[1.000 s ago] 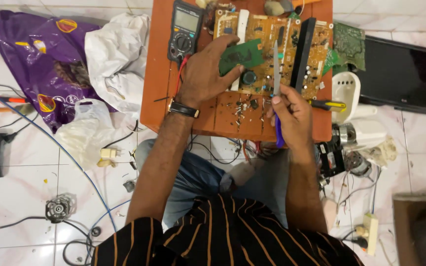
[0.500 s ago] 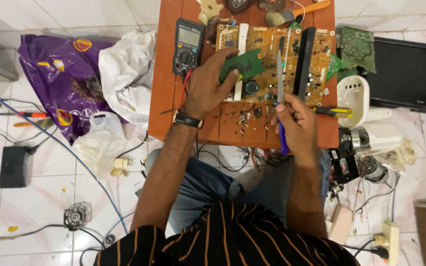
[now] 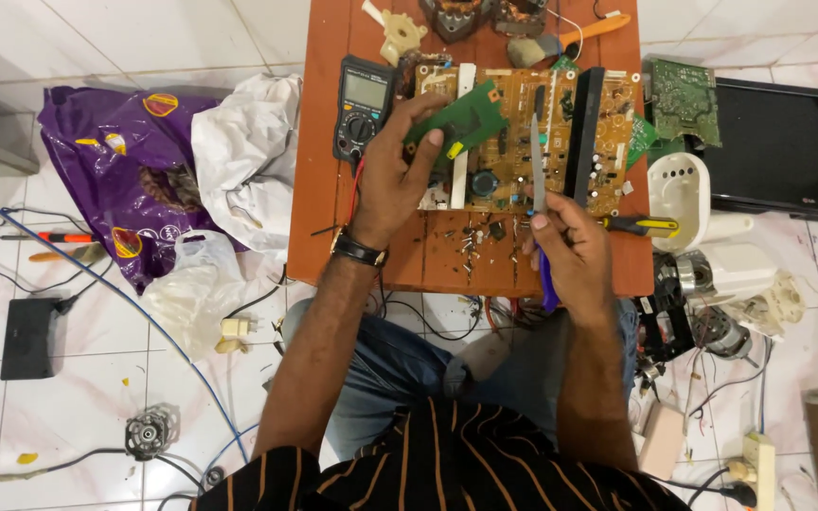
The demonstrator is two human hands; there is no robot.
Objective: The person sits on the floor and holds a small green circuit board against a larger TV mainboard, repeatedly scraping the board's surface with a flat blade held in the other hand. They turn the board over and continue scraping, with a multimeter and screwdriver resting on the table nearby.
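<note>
Nearest the person, the right hand [image 3: 570, 251] is closed around a blue-handled tool [image 3: 539, 189], its thumb pressed on the shaft. The blue handle sticks out below the fist toward the lap, and the thin grey shaft runs almost straight up and away, its tip over the large tan circuit board [image 3: 523, 142]. So the tool's long axis lies near to far, tilted only slightly left at the top.

Left of it, the left hand [image 3: 395, 170], with a dark watch at the wrist, is clamped on a small green circuit board [image 3: 466, 121]. The fingers curl over its left end and the thumb presses its lower edge. That board is lifted over the tan one, its long axis slanting up to the right. The two hands are apart, the tool shaft standing just right of the green board.

Compared with half a second ago, the green board sits higher and further right, and the fingers are spread wider along it; the right hand holds much the same spot.

Beyond the left hand, a black multimeter [image 3: 363, 106] lies on the orange-brown surface [image 3: 319, 189].
</note>
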